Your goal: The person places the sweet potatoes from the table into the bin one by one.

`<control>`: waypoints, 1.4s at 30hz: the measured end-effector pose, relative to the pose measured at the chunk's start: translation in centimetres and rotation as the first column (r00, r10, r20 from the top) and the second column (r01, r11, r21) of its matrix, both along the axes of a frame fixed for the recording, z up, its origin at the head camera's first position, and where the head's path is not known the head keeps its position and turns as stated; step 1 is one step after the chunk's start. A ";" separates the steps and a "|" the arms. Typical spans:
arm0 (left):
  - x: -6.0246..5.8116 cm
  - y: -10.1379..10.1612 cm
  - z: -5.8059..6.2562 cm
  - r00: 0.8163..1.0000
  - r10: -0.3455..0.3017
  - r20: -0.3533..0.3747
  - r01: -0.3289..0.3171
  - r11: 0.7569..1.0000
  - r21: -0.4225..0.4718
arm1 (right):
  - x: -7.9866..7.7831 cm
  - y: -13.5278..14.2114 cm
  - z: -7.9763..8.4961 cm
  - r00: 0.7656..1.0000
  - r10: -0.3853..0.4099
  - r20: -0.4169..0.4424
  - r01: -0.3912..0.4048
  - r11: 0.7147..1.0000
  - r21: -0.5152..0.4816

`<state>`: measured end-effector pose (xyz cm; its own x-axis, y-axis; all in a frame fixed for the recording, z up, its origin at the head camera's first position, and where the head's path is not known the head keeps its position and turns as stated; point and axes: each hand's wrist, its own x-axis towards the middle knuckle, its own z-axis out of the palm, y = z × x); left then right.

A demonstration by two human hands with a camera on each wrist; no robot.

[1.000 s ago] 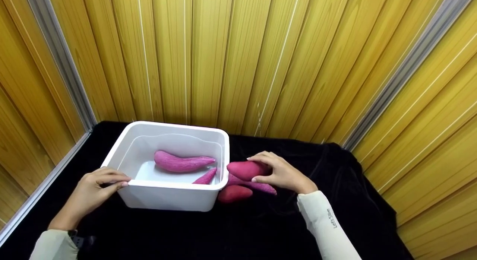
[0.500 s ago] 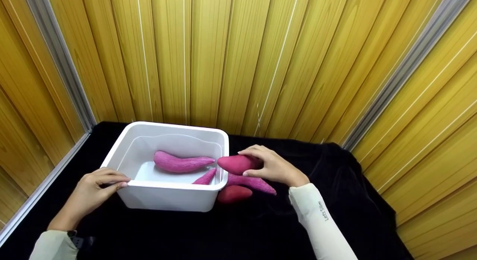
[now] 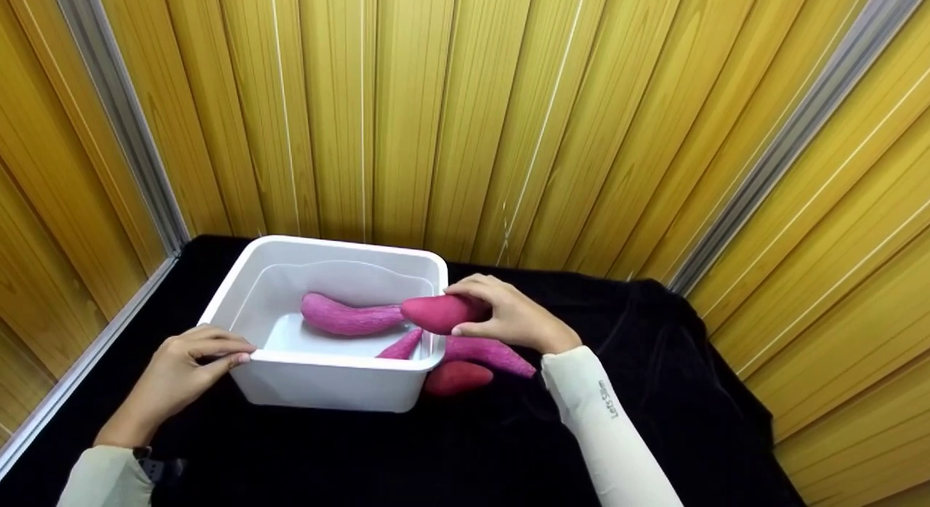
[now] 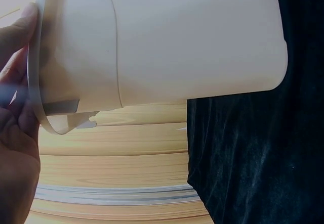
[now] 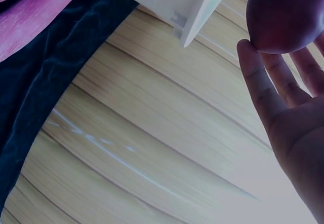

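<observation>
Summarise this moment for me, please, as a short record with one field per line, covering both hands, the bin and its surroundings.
Left hand: left hand grips the rim of the white bin at its near left corner
Right hand: right hand holds a plump red root above the bin's right rim; contact with the rim unclear
Inside bin: long purple root, purple tip partly hidden by the near wall
Right of bin: another purple root, smaller red root
Surface: black cloth
Backdrop: yellow wood-grain panels
</observation>
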<state>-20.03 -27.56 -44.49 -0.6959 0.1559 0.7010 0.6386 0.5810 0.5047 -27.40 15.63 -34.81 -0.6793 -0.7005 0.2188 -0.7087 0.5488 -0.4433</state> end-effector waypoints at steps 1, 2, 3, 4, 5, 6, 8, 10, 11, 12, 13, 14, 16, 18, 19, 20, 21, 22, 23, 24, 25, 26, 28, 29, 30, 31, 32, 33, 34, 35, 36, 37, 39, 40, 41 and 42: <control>0.0 0.0 0.0 1.000 -0.002 -0.003 0.002 1.000 0.000 | -0.1 -0.2 0.1 1.000 0.005 -0.001 -0.005 1.000 -0.002; 0.0 0.0 0.0 1.000 -0.003 -0.005 0.003 1.000 0.000 | -0.1 -0.4 0.2 1.000 0.009 -0.001 -0.009 1.000 -0.004; 0.0 0.0 0.0 1.000 -0.004 -0.007 0.004 1.000 -0.001 | -0.2 -0.6 0.3 1.000 0.014 -0.001 -0.014 1.000 -0.007; 0.0 0.0 0.1 1.000 -0.006 -0.009 0.006 1.000 -0.001 | -0.3 -0.8 0.4 1.000 0.019 -0.002 -0.019 1.000 -0.011; 0.0 0.0 0.1 1.000 -0.007 -0.009 0.007 1.000 0.000 | -0.4 -1.1 0.5 1.000 0.024 -0.005 -0.024 1.000 -0.012; 0.0 0.1 0.1 1.000 -0.007 -0.008 0.007 1.000 0.000 | -0.4 -1.3 0.6 0.999 0.030 -0.012 -0.031 0.999 -0.013; 0.0 0.1 0.0 1.000 -0.005 -0.004 0.005 1.000 0.001 | -0.6 -1.7 0.7 0.999 0.036 -0.019 -0.036 0.999 -0.010; -0.1 0.1 0.0 1.000 -0.002 -0.001 0.002 1.000 0.002 | -0.7 -2.0 0.9 0.999 0.041 -0.024 -0.041 0.999 -0.002; -0.1 0.2 0.0 1.000 0.000 0.000 0.000 1.000 0.002 | -0.7 -2.2 0.9 0.999 0.044 -0.024 -0.044 0.999 0.003; -0.1 0.2 0.0 1.000 0.001 0.000 -0.001 1.000 0.002 | -0.8 -2.4 1.0 0.999 0.048 -0.021 -0.047 0.999 0.007; -0.1 0.2 0.0 1.000 0.002 -0.001 -0.002 1.000 0.002 | -0.9 -2.6 1.0 0.999 0.048 -0.015 -0.048 0.999 0.012; -0.1 0.2 0.0 1.000 0.003 -0.002 -0.003 1.000 0.002 | -0.9 -2.8 1.1 0.999 0.051 -0.010 -0.050 0.999 0.017; -0.1 0.3 0.0 1.000 0.003 -0.003 -0.003 1.000 0.002 | -1.0 -3.1 1.2 0.999 0.053 0.002 -0.053 0.998 0.021; 0.0 0.3 0.0 1.000 -0.003 -0.007 0.003 1.000 0.005 | -1.1 -3.4 1.3 0.999 0.048 0.010 -0.048 0.998 0.029; 0.0 0.3 0.0 1.000 -0.006 -0.011 0.006 1.000 0.006 | -1.1 -3.6 1.3 0.999 0.044 0.012 -0.044 0.999 0.032; 0.0 0.3 0.1 1.000 -0.010 -0.013 0.010 1.000 0.007 | -1.2 -3.7 1.4 0.999 0.042 0.016 -0.042 0.999 0.031; 0.0 0.3 0.1 1.000 -0.013 -0.016 0.013 1.000 0.008 | -1.2 -3.8 1.4 0.999 0.038 0.018 -0.038 0.999 0.032; 0.0 0.3 0.1 1.000 -0.016 -0.019 0.016 1.000 0.009 | -1.2 -4.0 1.4 0.999 0.035 0.021 -0.036 0.999 0.032; 0.0 0.4 0.1 1.000 -0.018 -0.021 0.018 1.000 0.009 | -1.3 -4.1 1.5 0.999 0.035 0.022 -0.036 0.999 0.032; 0.1 0.4 0.1 1.000 -0.018 -0.025 0.019 1.000 0.009 | -1.3 -4.3 1.5 0.999 0.035 0.023 -0.036 0.999 0.031; 0.1 0.4 0.1 1.000 -0.017 -0.022 0.017 1.000 0.008 | -1.4 -4.4 1.5 0.999 0.036 0.023 -0.037 0.999 0.030; 0.1 0.4 0.1 1.000 -0.016 -0.018 0.016 1.000 0.008 | -1.5 -4.5 1.4 0.999 0.038 0.022 -0.039 0.999 0.029; 0.1 0.5 0.1 1.000 -0.013 -0.014 0.013 1.000 0.007 | -1.6 -4.7 1.4 0.999 0.043 0.019 -0.043 0.999 0.025; 0.1 0.5 0.1 1.000 -0.012 -0.013 0.012 1.000 0.007 | -1.7 -4.8 1.4 0.999 0.045 0.020 -0.045 0.999 0.022; 0.1 0.5 0.1 1.000 -0.013 -0.014 0.013 1.000 0.009 | -1.7 -4.9 1.4 0.999 0.044 0.021 -0.044 0.999 0.020; 0.1 0.4 0.1 1.000 -0.011 -0.015 0.011 1.000 0.006 | -1.8 -5.0 1.3 0.999 0.045 0.026 -0.045 0.999 0.016; 0.1 0.4 0.1 1.000 -0.011 -0.017 0.011 1.000 0.005 | -1.8 -5.1 1.3 0.999 0.045 0.030 -0.046 0.999 0.011; 0.1 0.4 0.1 1.000 -0.011 -0.020 0.011 1.000 0.005 | -1.9 -5.2 1.4 0.998 0.044 0.038 -0.044 0.999 0.008; 0.1 0.4 0.1 1.000 -0.012 -0.025 0.012 1.000 0.003 | -2.0 -5.3 1.4 0.998 0.044 0.043 -0.044 0.999 0.005; 0.1 0.5 0.1 1.000 -0.014 -0.028 0.014 1.000 0.005 | -2.0 -5.4 1.4 0.998 0.042 0.047 -0.043 0.999 0.004; 0.1 0.5 0.1 0.999 -0.015 -0.030 0.015 1.000 0.005 | -2.1 -5.5 1.5 0.998 0.042 0.048 -0.042 0.999 0.003; 0.1 0.5 0.1 0.999 -0.014 -0.030 0.014 1.000 0.005 | -2.2 -5.6 1.5 0.998 0.043 0.048 -0.043 0.999 0.002; 0.1 0.5 0.1 1.000 -0.015 -0.028 0.016 1.000 0.009 | -2.3 -5.9 1.6 0.998 0.042 0.051 -0.042 0.999 0.000; 0.1 0.5 0.1 0.999 -0.015 -0.029 0.016 1.000 0.010 | -2.4 -6.1 1.7 0.998 0.041 0.051 -0.041 0.999 0.000; 0.1 0.4 0.0 0.999 -0.015 -0.030 0.015 1.000 0.013 | -2.5 -6.2 1.7 0.998 0.039 0.054 -0.039 0.999 -0.001; 0.1 0.4 0.0 0.999 -0.014 -0.032 0.015 1.000 0.012 | -2.6 -6.4 1.8 0.998 0.038 0.058 -0.038 0.999 -0.003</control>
